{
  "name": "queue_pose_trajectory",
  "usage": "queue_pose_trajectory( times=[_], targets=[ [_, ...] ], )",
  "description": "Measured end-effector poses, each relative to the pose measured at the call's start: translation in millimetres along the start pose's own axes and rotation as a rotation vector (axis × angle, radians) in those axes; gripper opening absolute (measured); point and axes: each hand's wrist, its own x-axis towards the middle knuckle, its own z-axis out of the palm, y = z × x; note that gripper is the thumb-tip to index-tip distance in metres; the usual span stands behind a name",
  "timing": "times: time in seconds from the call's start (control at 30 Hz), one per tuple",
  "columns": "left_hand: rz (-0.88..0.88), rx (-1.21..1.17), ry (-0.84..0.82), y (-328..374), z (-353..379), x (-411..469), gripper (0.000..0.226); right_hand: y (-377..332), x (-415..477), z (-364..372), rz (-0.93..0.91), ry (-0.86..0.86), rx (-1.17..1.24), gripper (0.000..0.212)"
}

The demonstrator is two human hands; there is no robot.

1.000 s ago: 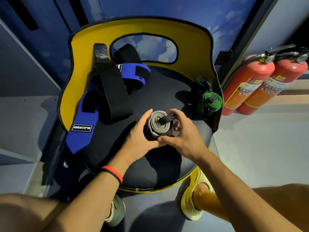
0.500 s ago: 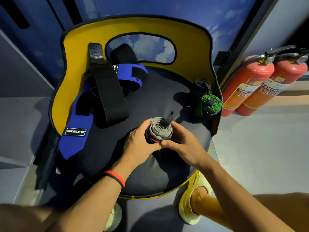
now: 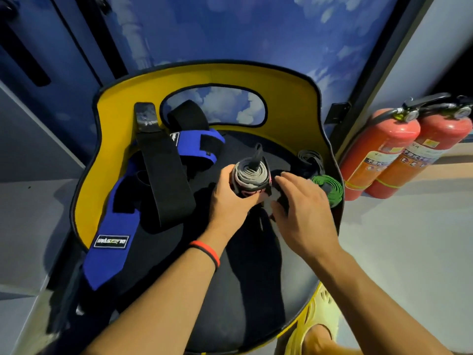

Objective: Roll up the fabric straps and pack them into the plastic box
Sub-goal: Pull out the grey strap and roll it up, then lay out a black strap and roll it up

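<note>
Three rolled straps, perhaps three unrolled straps, two extinguishers, one chair.

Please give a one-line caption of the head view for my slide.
Left hand grips a rolled grey strap over the chair; right hand close beside it.

Head camera: sat on the person's head, wide-angle.
Facing: looked forward and down onto the chair.
Nearness: close above it.
</note>
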Motion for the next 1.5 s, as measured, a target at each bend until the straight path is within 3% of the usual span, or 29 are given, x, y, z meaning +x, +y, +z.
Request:
queue_pose_trajectory(
  times=[0.13, 0.27, 0.53, 0.77, 0.93, 1.03, 1.23, 1.43, 1.5],
  targets=[
    [0.090, 0.067, -0.014, 8.6, 30.2, 32.2, 0.072, 19.2, 26.0, -7.9, 0.085, -0.102, -0.267, 0.054],
    [0.141, 0.171, -0.009, 15.0, 60.1, 63.3, 0.075, 34.4, 42.7, -9.2, 0.092, -0.132, -0.361, 0.051],
    [0.158, 0.134, -0.105, 24.5, 98.3, 96.5, 0.080, 55.3, 50.2, -2.1, 0.088, -0.186, -0.331, 0.054],
    [0.110, 0.239, -0.082, 22.2, 108.8, 96.9, 0.087, 60.3, 42.8, -2.4, 0.095, -0.086, -0.276, 0.030],
    [0.188, 0.418, -0.281, 39.5, 107.5, 104.5, 0.085, 64.3, 39.1, 0.8, 0.102, -0.037, -0.251, 0.017],
    [0.148, 0.313, -0.450, 37.3, 105.5, 105.3, 0.091, 65.2, 37.4, 2.4, 0.091, -0.037, -0.256, 0.016],
    [-0.178, -0.064, -0.401, 22.3, 110.4, 103.9, 0.089, 66.2, 37.4, 1.9, 0.070, -0.019, -0.271, 0.012],
    [-0.228, -0.089, -0.252, 27.9, 85.3, 74.1, 0.040, 46.9, 43.0, -5.0, 0.039, -0.022, -0.262, 0.020],
    [-0.219, -0.096, -0.209, 28.7, 63.8, 61.5, 0.035, 36.1, 46.0, -6.2, 0.005, -0.017, -0.242, 0.023]
  ],
)
